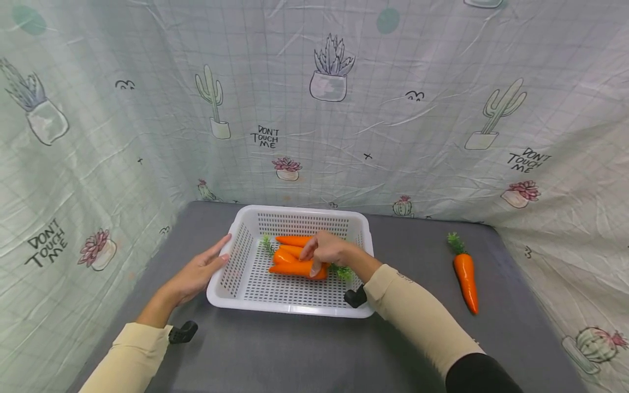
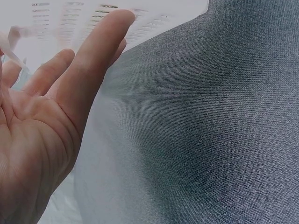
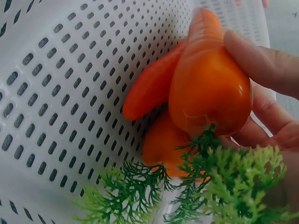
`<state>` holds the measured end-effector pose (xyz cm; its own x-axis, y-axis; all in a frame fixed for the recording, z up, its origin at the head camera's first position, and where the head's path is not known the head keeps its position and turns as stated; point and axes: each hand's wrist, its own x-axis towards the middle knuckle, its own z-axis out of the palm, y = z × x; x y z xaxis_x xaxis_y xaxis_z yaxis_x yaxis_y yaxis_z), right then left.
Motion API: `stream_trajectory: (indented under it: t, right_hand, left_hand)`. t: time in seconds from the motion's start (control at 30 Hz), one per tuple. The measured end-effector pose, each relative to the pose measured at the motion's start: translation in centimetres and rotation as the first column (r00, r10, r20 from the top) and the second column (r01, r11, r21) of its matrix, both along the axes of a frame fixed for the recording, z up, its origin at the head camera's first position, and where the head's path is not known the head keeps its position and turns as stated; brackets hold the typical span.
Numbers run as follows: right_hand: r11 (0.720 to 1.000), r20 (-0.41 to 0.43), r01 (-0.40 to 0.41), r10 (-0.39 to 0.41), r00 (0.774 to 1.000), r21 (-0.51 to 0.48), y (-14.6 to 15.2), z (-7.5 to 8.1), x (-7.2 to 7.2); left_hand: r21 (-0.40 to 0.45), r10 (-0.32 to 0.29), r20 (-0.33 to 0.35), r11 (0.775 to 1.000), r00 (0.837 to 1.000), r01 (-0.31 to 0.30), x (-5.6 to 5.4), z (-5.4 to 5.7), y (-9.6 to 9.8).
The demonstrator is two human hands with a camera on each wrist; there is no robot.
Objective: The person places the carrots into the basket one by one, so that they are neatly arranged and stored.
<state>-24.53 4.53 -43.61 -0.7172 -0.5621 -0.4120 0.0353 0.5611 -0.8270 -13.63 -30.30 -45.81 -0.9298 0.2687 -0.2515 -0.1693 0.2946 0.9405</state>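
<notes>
A white perforated plastic basket point(image 1: 290, 310) holds several orange carrots with green leafy tops. My left hand point(image 1: 199, 273) rests against the basket's left side, its thumb and fingers extended along the outer wall. Inside the basket, my right hand point(image 1: 330, 250) grips a carrot point(image 3: 210, 88) near its thick end, thumb on one side and fingers on the other. Beneath and beside it in the right wrist view lie a redder carrot point(image 3: 149, 88) and another carrot point(image 3: 161, 140). The right fingertips are partly hidden behind the held carrot.
One more carrot point(image 1: 467, 281) lies alone on the grey tabletop point(image 1: 413, 245), right of the basket, leafy top toward the back. A white curtain point(image 1: 295, 109) printed with cacti hangs behind and at both sides.
</notes>
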Motion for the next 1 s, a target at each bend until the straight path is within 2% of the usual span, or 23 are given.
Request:
stream_trajectory:
  t: [0.17,0.43,0.53,1.0]
  right_hand:
    - [0.999,-0.017,-0.001,0.001,1.000,0.037,-0.2,-0.1,0.3]
    - [0.985,-0.126,-0.027,0.049,0.991,0.173,-0.6,-0.1,0.9]
    - [0.980,-0.154,-0.038,0.069,0.986,0.196,-0.6,0.0,1.0]
    - [0.945,-0.266,-0.121,0.207,0.941,0.305,-0.5,0.1,1.2]
  left_hand:
    - [-0.004,-0.003,-0.010,1.000,1.000,0.003,-0.1,-0.2,-0.1]
    - [-0.004,-0.009,-0.013,1.000,1.000,0.009,-0.3,-0.3,0.0]
    - [0.006,-0.009,-0.011,1.000,1.000,0.009,-0.3,-0.3,0.0]
    - [0.014,-0.013,-0.007,1.000,1.000,0.013,-0.3,-0.4,0.0]
